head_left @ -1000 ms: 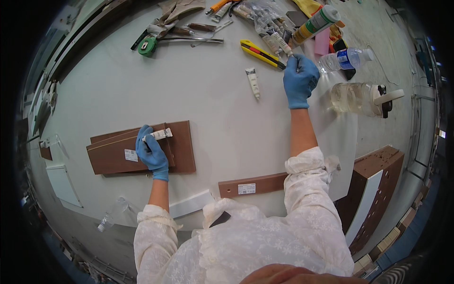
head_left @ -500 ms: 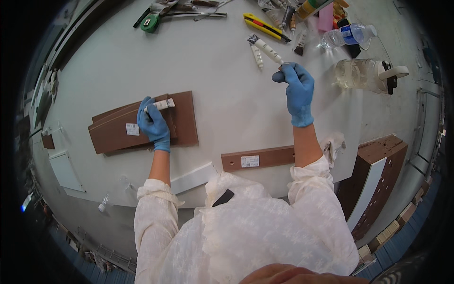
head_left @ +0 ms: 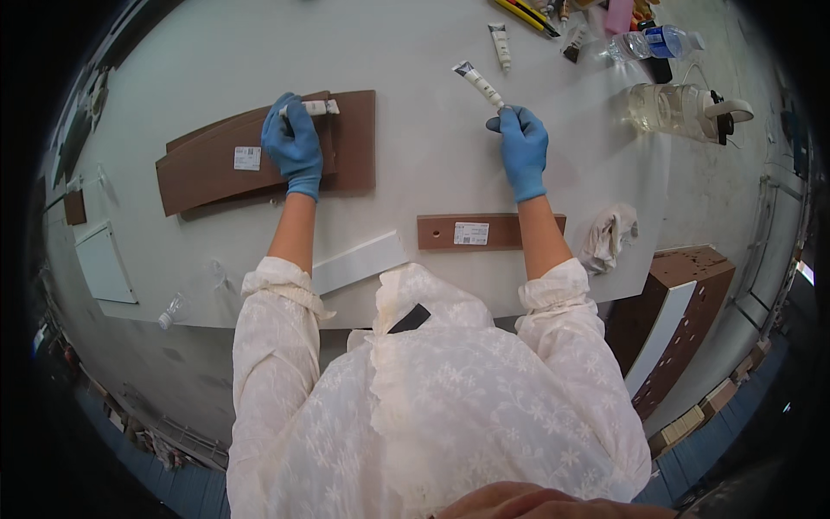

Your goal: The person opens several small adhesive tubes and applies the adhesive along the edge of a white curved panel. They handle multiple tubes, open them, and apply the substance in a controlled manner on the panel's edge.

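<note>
My left hand [head_left: 293, 143], in a blue glove, rests on a stack of brown boards [head_left: 207, 169] and holds a small white tube [head_left: 318, 107] against the top board. A white label [head_left: 247, 157] sits on that board beside the hand. My right hand [head_left: 521, 145], also gloved blue, holds a white tube [head_left: 478, 84] by its lower end, tilted up and to the left above the white table [head_left: 415, 156]. A short brown strip with a white label [head_left: 486, 231] lies just below my right wrist.
A white strip [head_left: 359, 262] lies at the table's near edge. A crumpled rag [head_left: 610, 235] sits to the right. At the far edge are another tube [head_left: 500, 44], a clear jug [head_left: 679, 107], a plastic bottle [head_left: 659, 41] and hand tools. Brown panels [head_left: 683, 303] lean at the right.
My right hand has pulled back from the far tools toward me with a white tube in it. My left hand has stayed on the brown boards.
</note>
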The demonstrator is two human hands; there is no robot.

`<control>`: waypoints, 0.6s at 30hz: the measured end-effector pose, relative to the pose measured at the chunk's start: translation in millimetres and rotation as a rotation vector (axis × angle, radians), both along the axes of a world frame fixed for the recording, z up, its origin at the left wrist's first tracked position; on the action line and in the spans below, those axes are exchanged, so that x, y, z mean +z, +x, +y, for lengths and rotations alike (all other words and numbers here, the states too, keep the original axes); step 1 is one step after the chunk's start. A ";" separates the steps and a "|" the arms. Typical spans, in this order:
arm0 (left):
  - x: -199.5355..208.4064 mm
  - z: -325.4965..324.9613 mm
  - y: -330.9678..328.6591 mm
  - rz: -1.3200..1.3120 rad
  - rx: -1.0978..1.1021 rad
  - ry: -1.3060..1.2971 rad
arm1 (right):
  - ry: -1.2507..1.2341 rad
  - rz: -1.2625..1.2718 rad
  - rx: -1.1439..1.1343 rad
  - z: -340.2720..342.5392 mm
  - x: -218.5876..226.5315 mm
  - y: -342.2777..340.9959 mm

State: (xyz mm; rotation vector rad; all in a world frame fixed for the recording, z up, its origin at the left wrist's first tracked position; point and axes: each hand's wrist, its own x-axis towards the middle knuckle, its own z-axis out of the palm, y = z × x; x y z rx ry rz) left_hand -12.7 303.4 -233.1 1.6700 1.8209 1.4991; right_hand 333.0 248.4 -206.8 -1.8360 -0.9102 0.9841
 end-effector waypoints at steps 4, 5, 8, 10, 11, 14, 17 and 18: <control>6.8 -0.2 0.3 -0.255 -0.016 -0.031 | -0.072 -0.118 0.054 -3.9 -8.9 -1.2; 11.0 -0.7 -0.5 -0.377 -0.009 -0.035 | -0.074 -0.173 0.082 -3.0 -9.2 -2.1; 35.0 -18.1 -15.7 -0.737 -0.097 -0.062 | -0.172 -0.410 0.178 0.5 -7.3 -3.3; 57.4 -43.1 -34.0 -0.674 -0.252 -0.017 | -0.202 -0.606 0.242 1.4 -4.9 -6.2; 67.9 -57.9 -40.3 -0.760 -0.304 -0.015 | -0.199 -0.700 0.277 0.4 -3.9 -8.6; 98.3 -108.3 -60.0 -0.998 -0.294 -0.272 | -0.239 -0.830 0.286 -6.3 0.2 -16.7; 118.9 -152.1 -78.5 -1.122 -0.313 -0.492 | -0.252 -0.962 0.314 -12.6 8.7 -29.9; 122.4 -163.3 -82.7 -1.193 -0.253 -0.528 | -0.262 -1.013 0.320 -13.5 13.0 -35.3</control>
